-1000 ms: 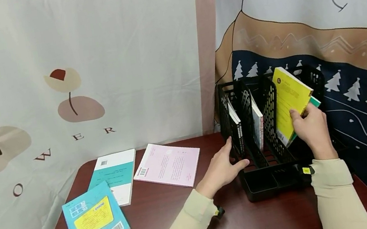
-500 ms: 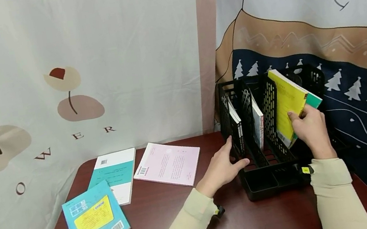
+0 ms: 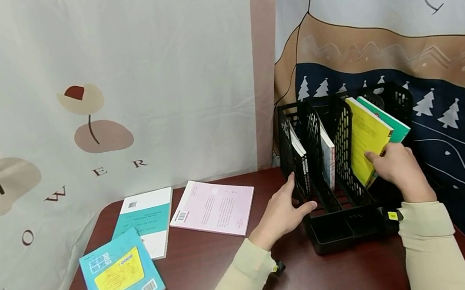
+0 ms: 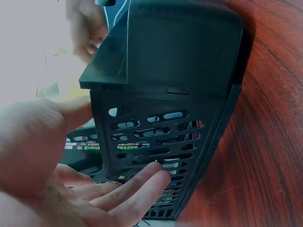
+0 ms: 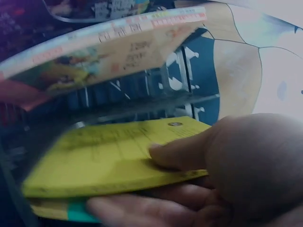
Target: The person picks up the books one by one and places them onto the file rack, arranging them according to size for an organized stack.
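My right hand (image 3: 400, 170) pinches a yellow book (image 3: 369, 139) by its near edge, thumb on the cover and fingers beneath in the right wrist view. The book stands tilted in a right-hand compartment of a black desktop file rack (image 3: 333, 232). Right behind it leans a green book (image 3: 391, 121); whether my fingers also touch that one I cannot tell. At the rack's left end, my left hand (image 3: 276, 216) holds the perforated side wall (image 4: 147, 125), fingers along the outside and thumb round the front edge.
Two books, a dark-spined book (image 3: 305, 171) and a thin book (image 3: 329, 160), stand in the rack's left compartments. On the table (image 3: 215, 273) lie a blue book (image 3: 119, 282), a white-and-teal book (image 3: 156, 239) and a pink book (image 3: 212, 208). Printed curtains (image 3: 159, 75) hang behind.
The yellow book has moved down and a little left into the rack. More of the green book shows behind it. My right hand has slid lower along the edge; my left hand has stayed still.
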### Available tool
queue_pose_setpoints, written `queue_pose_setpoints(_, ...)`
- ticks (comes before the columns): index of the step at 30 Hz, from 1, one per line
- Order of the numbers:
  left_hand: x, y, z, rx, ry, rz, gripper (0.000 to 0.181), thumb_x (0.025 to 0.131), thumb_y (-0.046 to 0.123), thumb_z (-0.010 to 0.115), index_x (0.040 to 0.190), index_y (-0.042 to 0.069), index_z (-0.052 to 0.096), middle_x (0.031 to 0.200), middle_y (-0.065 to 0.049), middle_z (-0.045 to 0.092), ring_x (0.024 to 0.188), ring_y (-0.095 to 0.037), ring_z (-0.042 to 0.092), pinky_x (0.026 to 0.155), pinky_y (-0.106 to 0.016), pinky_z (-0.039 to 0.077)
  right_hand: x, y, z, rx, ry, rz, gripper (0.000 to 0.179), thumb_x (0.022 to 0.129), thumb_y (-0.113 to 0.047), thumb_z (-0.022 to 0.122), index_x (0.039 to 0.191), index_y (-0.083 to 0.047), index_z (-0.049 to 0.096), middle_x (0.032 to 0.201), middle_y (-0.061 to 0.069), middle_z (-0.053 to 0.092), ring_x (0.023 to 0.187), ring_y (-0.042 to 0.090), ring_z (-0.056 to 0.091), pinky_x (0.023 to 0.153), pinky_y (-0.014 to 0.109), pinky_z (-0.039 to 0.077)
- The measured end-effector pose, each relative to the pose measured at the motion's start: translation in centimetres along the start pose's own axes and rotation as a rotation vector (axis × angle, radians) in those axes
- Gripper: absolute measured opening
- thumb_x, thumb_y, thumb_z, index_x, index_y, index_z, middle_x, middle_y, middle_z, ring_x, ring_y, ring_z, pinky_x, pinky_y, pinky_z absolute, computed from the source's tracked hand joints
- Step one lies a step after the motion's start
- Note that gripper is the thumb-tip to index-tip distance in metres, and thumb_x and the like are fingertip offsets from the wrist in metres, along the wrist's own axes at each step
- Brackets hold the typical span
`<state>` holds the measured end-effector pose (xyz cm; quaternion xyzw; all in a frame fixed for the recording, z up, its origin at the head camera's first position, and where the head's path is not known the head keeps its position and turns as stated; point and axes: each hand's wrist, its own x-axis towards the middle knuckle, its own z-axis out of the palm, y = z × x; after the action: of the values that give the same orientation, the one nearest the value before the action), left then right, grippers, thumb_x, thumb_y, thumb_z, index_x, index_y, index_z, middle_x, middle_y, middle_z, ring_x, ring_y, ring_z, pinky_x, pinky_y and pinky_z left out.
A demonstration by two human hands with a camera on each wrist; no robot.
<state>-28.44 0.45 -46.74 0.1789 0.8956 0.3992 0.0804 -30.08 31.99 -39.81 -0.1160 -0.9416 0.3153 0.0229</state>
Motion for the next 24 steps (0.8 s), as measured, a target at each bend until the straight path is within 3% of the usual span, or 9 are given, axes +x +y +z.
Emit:
queue_pose_setpoints(5,0.1,-0.1,0.0,-0.002,0.006,0.005,0.097,0.104,0.054,0.073,0.179,0.024,0.019,0.18,-0.008,0.038,0.163,-0.03,0.045,0.13,-0.051,0.043,-0.8,0.1,-1.3,-0.031,-0.098,0.049,0.064,0.116,-0.045,0.053,0.123,0.017,0.066,0.083,0.019,0.081,0.069,0.021,0.079,0.061,0.037,0.058)
queue_pose_setpoints(10,0.0,-0.1,0.1,-0.015,-0.001,-0.001,0.097,0.104,0.054,0.073,0.179,0.027,0.017,0.18,-0.007,0.037,0.164,-0.03,0.044,0.13,-0.052,0.043,-1.8,0.1,-2.3,-0.031,-0.075,0.042,0.067,0.115,-0.051,0.053,0.115,0.013,0.075,0.077,0.007,0.082,0.065,0.014,0.077,0.063,0.036,0.06)
queue_pose_setpoints(17,0.0,0.0,0.2,-0.012,0.004,0.001,0.097,0.104,0.055,0.073,0.179,0.026,0.018,0.18,-0.007,0.038,0.163,-0.032,0.045,0.129,-0.053,0.043,-2.8,-0.7,-3.2,-0.009,-0.063,0.026,0.073,0.117,-0.054,0.043,0.108,0.009,0.079,0.074,0.001,0.081,0.066,0.016,0.079,0.061,0.033,0.063)
queue_pose_setpoints(19,0.0,0.0,0.1,-0.006,0.009,0.007,0.097,0.104,0.055,0.073,0.179,0.024,0.019,0.18,-0.008,0.038,0.162,-0.032,0.046,0.129,-0.053,0.044,-3.0,-1.4,-2.7,0.03,-0.016,-0.011,0.071,0.117,-0.052,0.043,0.106,0.008,0.08,0.073,0.001,0.08,0.065,0.015,0.078,0.059,0.031,0.063)
queue_pose_setpoints(22,-0.1,-0.3,0.0,0.009,0.019,0.024,0.094,0.105,0.055,0.071,0.179,0.023,0.021,0.179,-0.008,0.04,0.161,-0.031,0.048,0.128,-0.052,0.045,-3.2,-2.7,-1.6,0.131,0.131,-0.094,0.065,0.116,-0.05,0.048,0.103,0.004,0.081,0.07,0.001,0.078,0.06,0.01,0.076,0.056,0.026,0.061)
queue_pose_setpoints(24,-0.4,-0.5,-0.2,0.011,0.026,0.041,0.091,0.107,0.055,0.069,0.178,0.022,0.024,0.174,-0.009,0.048,0.152,-0.029,0.059,0.124,-0.052,0.049,-3.3,-3.5,-0.8,0.232,0.231,-0.136,0.06,0.114,-0.049,0.053,0.101,0.002,0.081,0.066,-0.002,0.076,0.056,0.006,0.073,0.055,0.022,0.06)
